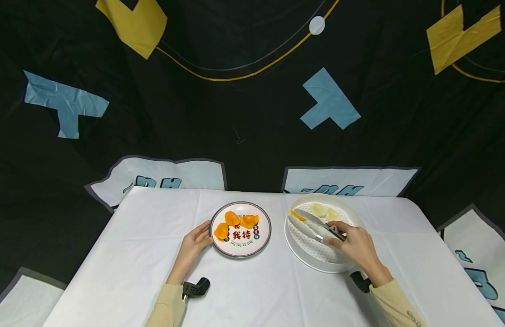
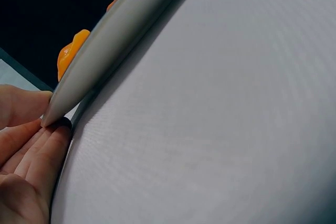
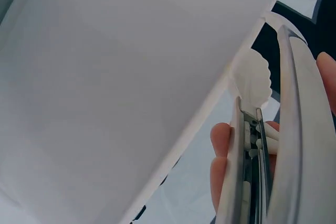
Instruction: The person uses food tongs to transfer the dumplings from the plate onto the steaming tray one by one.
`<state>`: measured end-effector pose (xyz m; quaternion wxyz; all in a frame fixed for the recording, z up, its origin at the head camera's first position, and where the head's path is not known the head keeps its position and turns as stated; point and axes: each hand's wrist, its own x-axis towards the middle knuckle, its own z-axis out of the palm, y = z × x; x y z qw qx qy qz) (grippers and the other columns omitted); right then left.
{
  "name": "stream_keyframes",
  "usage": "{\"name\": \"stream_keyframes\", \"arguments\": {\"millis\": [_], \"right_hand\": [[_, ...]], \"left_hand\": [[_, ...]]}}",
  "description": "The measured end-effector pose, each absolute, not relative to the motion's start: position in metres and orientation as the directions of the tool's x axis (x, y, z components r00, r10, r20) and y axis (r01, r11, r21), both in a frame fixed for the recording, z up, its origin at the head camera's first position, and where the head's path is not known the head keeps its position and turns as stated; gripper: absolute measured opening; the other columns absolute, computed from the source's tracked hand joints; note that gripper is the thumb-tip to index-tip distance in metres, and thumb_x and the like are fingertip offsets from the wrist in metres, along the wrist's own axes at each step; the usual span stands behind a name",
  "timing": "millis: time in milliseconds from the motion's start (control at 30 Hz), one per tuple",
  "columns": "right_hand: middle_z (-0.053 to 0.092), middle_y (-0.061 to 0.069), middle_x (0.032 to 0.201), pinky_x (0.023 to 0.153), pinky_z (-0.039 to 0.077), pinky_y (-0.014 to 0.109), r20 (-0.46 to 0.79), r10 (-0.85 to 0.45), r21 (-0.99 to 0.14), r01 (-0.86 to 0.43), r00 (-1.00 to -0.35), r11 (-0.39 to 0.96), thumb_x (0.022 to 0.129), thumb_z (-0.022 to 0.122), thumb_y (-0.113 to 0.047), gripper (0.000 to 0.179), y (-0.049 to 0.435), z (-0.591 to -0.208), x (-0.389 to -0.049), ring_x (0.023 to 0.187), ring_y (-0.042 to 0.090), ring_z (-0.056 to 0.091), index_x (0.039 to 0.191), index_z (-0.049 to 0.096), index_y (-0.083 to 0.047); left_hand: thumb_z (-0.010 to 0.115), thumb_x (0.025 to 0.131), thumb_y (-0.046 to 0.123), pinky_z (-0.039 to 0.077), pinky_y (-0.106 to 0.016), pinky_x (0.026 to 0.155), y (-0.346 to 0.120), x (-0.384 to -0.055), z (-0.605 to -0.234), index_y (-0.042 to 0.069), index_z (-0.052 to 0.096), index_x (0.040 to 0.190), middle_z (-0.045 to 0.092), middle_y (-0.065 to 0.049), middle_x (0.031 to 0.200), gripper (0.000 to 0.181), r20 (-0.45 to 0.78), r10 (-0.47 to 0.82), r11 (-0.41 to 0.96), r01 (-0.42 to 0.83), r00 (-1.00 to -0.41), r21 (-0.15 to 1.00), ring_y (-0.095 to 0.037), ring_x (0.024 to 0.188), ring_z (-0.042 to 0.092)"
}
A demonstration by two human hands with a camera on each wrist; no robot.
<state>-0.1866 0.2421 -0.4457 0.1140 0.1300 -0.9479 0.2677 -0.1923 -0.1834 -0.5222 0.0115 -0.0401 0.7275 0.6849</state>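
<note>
My left hand (image 1: 193, 244) pinches the near-left rim of a white plate (image 1: 240, 247), thumb on top and fingers beneath, as the left wrist view shows. Red and green lettering marks the plate, and several orange pieces (image 1: 232, 219) lie on it. On the right, my right hand (image 1: 358, 245) grips metal tongs (image 1: 315, 218) above a round white tray (image 1: 317, 252) with a textured base. A thin orange-yellow piece (image 1: 298, 215) is at the tongs' tips. Pale yellow pieces (image 1: 317, 209) lie toward the tray's far side, partly behind the tongs.
A white cloth covers the table (image 1: 252, 299). Behind it hangs a black curtain (image 1: 244, 127) with blue and yellow taped shapes. Black wrist cameras (image 1: 196, 288) sit at both cuffs.
</note>
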Motion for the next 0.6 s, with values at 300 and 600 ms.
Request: {"name": "stream_keyframes", "arguments": {"millis": [300,600], "right_hand": [[0.063,0.0,0.077,0.053,0.037,0.028,0.372,-0.22,-0.45,-0.382,-0.902,0.807,0.072,0.082,-0.029,0.042,0.227,-0.44,-0.183,0.058,0.01,0.041,0.108,0.071,-0.011],[0.07,0.007,0.09,0.05,0.034,0.028,0.309,-0.286,-0.458,-0.405,-0.907,0.791,0.07,0.083,-0.032,0.049,0.2,-0.439,-0.189,0.055,0.009,0.035,0.112,0.071,-0.01]], "left_hand": [[0.059,0.09,-0.001,0.042,-0.015,0.095,-0.183,-0.193,-0.52,-0.005,0.038,0.143,0.038,-0.024,0.145,0.058,-0.074,-0.038,0.061,-0.077,-0.997,0.995,-0.032,0.131,0.041],[0.058,0.091,0.0,0.041,-0.015,0.096,-0.184,-0.193,-0.521,-0.004,0.035,0.145,0.035,-0.025,0.147,0.059,-0.08,-0.032,0.062,-0.082,-0.996,0.995,-0.032,0.132,0.039]]}}
